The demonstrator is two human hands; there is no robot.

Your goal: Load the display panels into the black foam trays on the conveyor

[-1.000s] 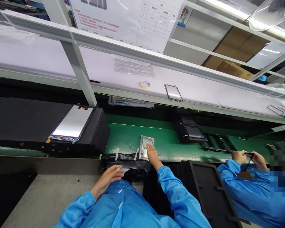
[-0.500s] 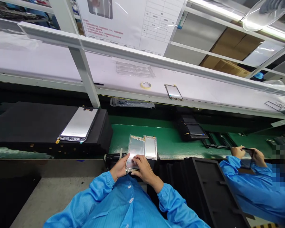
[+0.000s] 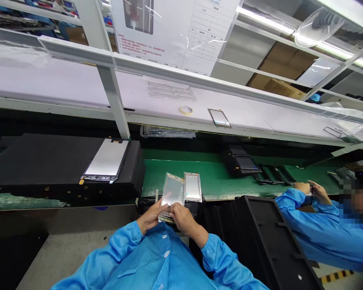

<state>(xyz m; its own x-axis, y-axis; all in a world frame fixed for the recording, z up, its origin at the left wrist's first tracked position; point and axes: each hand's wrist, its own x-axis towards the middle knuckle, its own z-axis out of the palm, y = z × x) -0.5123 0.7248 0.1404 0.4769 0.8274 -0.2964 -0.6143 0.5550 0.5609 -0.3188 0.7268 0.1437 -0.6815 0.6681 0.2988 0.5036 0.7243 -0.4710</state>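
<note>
A thin clear touch screen panel (image 3: 173,189) with a gold-coloured strip along its far edge is tilted up in front of my body. My left hand (image 3: 151,216) grips its near left side, the thumb lying on the face. The curled fingers of my right hand (image 3: 184,218) close at the near right corner; the fingertips partly hide what they pinch. Just right of it, a second, framed panel (image 3: 192,187) with a pale face lies at the bench edge, apart from my fingers. A black wrapped bundle (image 3: 145,206) is under the panels.
A large display module (image 3: 107,159) lies on the black foam block (image 3: 48,161) at left. Black frames (image 3: 274,175) and a dark screen (image 3: 246,162) are on the green bench (image 3: 157,165). Tape (image 3: 186,109) sits on the shelf. Black trays (image 3: 278,233) stand right, near a co-worker's sleeve (image 3: 314,225).
My right hand's fingers have gone from spread over the panel's face to curled at its near edge. My left hand keeps its hold. The view has shifted slightly.
</note>
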